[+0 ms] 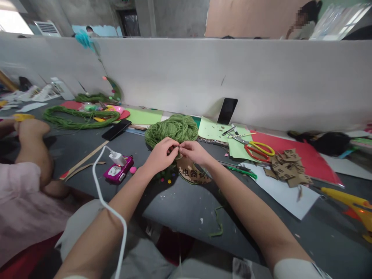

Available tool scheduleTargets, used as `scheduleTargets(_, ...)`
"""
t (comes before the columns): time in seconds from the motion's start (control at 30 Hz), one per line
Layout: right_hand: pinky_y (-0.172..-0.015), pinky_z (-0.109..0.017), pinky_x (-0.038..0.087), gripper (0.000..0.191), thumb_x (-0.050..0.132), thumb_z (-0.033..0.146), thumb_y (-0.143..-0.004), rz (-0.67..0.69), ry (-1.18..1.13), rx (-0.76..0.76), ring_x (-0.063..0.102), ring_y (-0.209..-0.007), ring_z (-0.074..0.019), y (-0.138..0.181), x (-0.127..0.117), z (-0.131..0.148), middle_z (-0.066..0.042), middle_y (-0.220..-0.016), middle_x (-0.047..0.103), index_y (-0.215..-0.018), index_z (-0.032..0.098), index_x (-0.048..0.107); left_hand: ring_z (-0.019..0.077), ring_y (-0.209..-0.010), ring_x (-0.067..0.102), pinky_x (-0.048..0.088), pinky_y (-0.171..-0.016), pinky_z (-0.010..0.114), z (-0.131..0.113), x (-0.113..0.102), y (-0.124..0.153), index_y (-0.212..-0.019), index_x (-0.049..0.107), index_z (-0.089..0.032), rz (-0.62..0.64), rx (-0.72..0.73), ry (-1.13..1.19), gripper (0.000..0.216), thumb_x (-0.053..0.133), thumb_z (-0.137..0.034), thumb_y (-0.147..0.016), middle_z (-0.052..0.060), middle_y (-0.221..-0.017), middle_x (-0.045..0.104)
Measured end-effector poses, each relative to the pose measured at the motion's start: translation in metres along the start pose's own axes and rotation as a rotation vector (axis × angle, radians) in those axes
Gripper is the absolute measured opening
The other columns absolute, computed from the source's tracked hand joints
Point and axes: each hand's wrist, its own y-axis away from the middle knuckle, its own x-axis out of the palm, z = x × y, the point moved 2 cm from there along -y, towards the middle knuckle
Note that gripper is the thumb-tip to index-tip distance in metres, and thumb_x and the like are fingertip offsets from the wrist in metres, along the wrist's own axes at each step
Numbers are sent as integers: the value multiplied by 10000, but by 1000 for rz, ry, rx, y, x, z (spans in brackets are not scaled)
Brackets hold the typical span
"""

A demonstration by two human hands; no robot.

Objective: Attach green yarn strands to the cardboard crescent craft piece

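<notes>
My left hand [163, 154] and my right hand [195, 152] meet at the fingertips, both closed in a pinch. Whatever lies between the fingers is too small to make out. Just behind them sits a big bundle of green yarn [177, 128]. Under my hands is a piece of brown cardboard [194, 174] with printed characters, with green yarn along its edge. Small coloured pompoms [165, 181] lie by its left side, partly hidden by my left hand and forearm. A loose strand of green yarn [217, 223] rests nearer the table's front edge.
A magenta power bank [118, 170] with a white plug and cable stands left; the cable crosses my left forearm. Right are scissors [260, 150], cardboard scraps [290, 166] and a yellow glue gun [348, 199]. A phone [227, 111] leans on the partition. Another person's arm [33, 155] is far left.
</notes>
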Motion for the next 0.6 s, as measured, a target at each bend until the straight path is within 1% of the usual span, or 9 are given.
scheduleTargets(0.07, -633, -265, 444, 159, 641, 316, -843, 53, 16, -34, 536, -590, -114, 2, 0, 3, 23, -646, 606, -810, 162, 619, 224, -1103, 650, 528, -994, 357, 9, -1, -4, -1215, 665, -156, -12, 12, -64, 320, 508, -198, -940, 119, -1195, 648)
scheduleTargets(0.13, -633, -267, 443, 177, 647, 334, -844, 80, 39, -52, 533, -591, -113, 4, 0, 5, 24, -646, 602, -838, 158, 625, 271, -1303, 564, 447, -1142, 419, 20, 0, -7, -1400, 573, -134, 10, 19, -167, 505, 492, -140, -902, 162, -1376, 579)
scheduleTargets(0.23, -625, -265, 434, 179, 645, 330, -848, 145, 102, -53, 529, -591, -114, 5, -1, 7, 17, -649, 611, -844, 153, 625, 340, -1467, 416, 343, -1231, 484, 36, 1, -15, -1570, 378, -70, 85, -34, -297, 722, 500, -125, -861, 225, -1563, 431)
scheduleTargets(0.3, -621, -264, 433, 153, 631, 304, -855, 177, 163, -46, 530, -591, -115, 5, -3, 7, 14, -652, 614, -833, 153, 619, 370, -1521, 338, 286, -1259, 515, 45, 0, -22, -1610, 280, -38, 162, -68, -336, 784, 508, -160, -870, 251, -1627, 348)
scheduleTargets(0.37, -621, -265, 435, 119, 611, 269, -865, 190, 235, -33, 539, -598, -121, 5, -6, 7, 10, -658, 615, -825, 157, 612, 361, -1534, 323, 275, -1264, 519, 50, -3, -28, -1622, 237, -36, 206, -90, -328, 788, 490, -191, -891, 242, -1650, 326)
scheduleTargets(0.43, -623, -268, 439, 104, 597, 248, -876, 206, 313, -22, 554, -609, -129, 5, -10, 6, 0, -673, 627, -821, 160, 611, 358, -1498, 382, 324, -1234, 530, 52, -8, -31, -1607, 275, -51, 159, -135, -318, 728, 462, -234, -927, 225, -1622, 390)
scheduleTargets(0.5, -634, -274, 449, 108, 591, 246, -890, 232, 369, -20, 575, -626, -138, 5, -13, 6, -14, -696, 650, -833, 160, 620, 373, -1404, 478, 396, -1169, 549, 51, -12, -30, -1544, 386, -66, 63, -174, -344, 628, 446, -313, -969, 218, -1527, 512)
scheduleTargets(0.53, -639, -275, 453, 108, 588, 245, -894, 240, 385, -22, 580, -629, -140, 5, -14, 6, -17, -699, 655, -837, 159, 623, 379, -1349, 516, 426, -1131, 552, 49, -13, -27, -1499, 442, -80, 29, -173, -370, 588, 454, -355, -979, 210, -1472, 563)
scheduleTargets(0.6, -641, -271, 454, 107, 583, 238, -900, 254, 402, -26, 577, -625, -138, 7, -14, 8, -16, -692, 656, -838, 160, 623, 382, -1277, 547, 461, -1074, 543, 46, -10, -21, -1401, 531, -111, 31, -119, -438, 528, 516, -406, -963, 194, -1431, 591)
